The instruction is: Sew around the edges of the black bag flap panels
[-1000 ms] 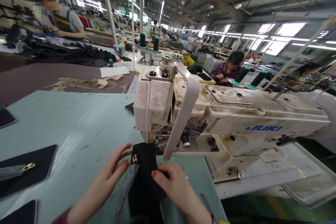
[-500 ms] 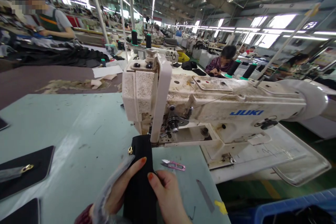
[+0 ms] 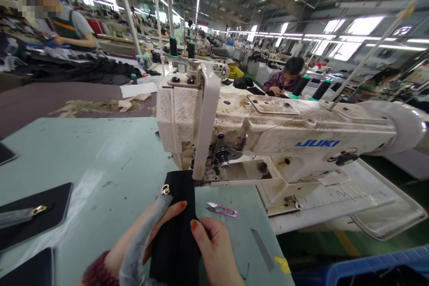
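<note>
A long black piece (image 3: 179, 219) lies under the head of the white sewing machine (image 3: 284, 125), its far end beside the needle area. My left hand (image 3: 161, 221) holds its left side, thumb on top and the other fingers hidden. At the right edge my right hand (image 3: 214, 243) grips the piece between thumb and curled fingers. A gold metal ring (image 3: 165, 189) sits on the left edge of the piece, with a plastic-wrapped strap (image 3: 142, 237) running from it over my left wrist. Pink-handled thread snips (image 3: 221, 209) lie to the right of the piece.
More black panels (image 3: 36, 210) lie on the pale green tabletop (image 3: 100, 156) at left, one with a wrapped strap. A grey strip (image 3: 262, 249) and a yellow scrap (image 3: 282, 264) are near the right edge. A blue crate (image 3: 378, 266) stands lower right. Other people work beyond.
The near part of the black piece has swung slightly left, and my left hand and the wrapped strap have shifted. My right hand keeps its grip. The view has moved slightly.
</note>
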The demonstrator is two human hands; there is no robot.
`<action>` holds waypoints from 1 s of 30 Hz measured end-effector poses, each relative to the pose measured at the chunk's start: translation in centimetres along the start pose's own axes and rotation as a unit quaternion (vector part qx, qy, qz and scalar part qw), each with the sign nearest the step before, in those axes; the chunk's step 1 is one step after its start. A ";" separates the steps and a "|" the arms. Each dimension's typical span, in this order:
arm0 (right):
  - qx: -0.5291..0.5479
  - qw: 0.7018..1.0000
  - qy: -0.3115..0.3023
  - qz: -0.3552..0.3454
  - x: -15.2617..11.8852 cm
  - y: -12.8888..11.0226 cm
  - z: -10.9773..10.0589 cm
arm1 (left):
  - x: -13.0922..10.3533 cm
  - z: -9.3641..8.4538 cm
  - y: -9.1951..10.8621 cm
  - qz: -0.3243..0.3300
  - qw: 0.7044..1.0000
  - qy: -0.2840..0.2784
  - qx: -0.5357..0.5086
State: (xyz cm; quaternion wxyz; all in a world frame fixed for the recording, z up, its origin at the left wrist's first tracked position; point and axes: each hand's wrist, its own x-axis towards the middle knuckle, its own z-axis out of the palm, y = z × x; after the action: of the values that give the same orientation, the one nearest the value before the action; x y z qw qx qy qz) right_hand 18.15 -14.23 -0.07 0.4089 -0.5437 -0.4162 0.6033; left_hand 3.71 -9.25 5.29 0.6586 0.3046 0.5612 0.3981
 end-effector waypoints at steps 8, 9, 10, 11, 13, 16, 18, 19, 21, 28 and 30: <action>-0.035 0.999 0.006 -0.018 0.6 1.3 -0.3 | 1.4 -2.4 -2.1 0.028 0.988 -0.128 0.078; -0.046 0.999 0.014 -0.020 0.8 1.3 -0.3 | 1.6 -2.4 -2.1 0.035 0.987 -0.133 0.085; -0.058 0.998 0.021 -0.023 0.9 1.3 -0.3 | 1.8 -2.4 -2.0 0.039 0.986 -0.138 0.086; -0.068 0.997 0.032 -0.025 1.1 1.2 -0.3 | 2.0 -2.3 -1.9 0.038 0.986 -0.143 0.081; -0.080 0.996 0.041 -0.029 1.6 0.8 -0.4 | 2.4 -2.2 -1.7 0.036 0.985 -0.150 0.073; -0.076 0.996 0.040 -0.031 2.3 0.2 -0.3 | 3.1 -2.5 -1.5 0.070 0.983 -0.141 0.092; -0.065 0.997 0.041 -0.029 2.8 -0.1 -0.3 | 3.5 -2.6 -1.1 0.095 0.981 -0.127 0.108; -0.061 0.997 0.041 -0.028 3.0 -0.1 -0.3 | 3.6 -2.5 -0.8 0.094 0.981 -0.125 0.110; -0.059 0.997 0.040 -0.027 3.3 -0.1 -0.3 | 3.7 -2.2 -0.1 0.073 0.983 -0.134 0.106; -0.060 0.997 0.034 -0.037 4.0 0.0 -0.3 | 3.8 -0.9 1.8 0.069 0.980 -0.163 0.094; -0.046 0.997 0.031 -0.046 4.3 -0.5 -0.3 | 4.1 -0.8 2.2 0.101 0.977 -0.156 0.102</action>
State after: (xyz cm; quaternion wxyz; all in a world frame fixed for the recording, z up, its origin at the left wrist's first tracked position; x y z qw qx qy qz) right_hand 18.12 -9.96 -1.00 0.4240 -0.5607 -0.4549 0.5467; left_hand 2.77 -4.59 5.00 0.6597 0.4837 0.4557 0.3510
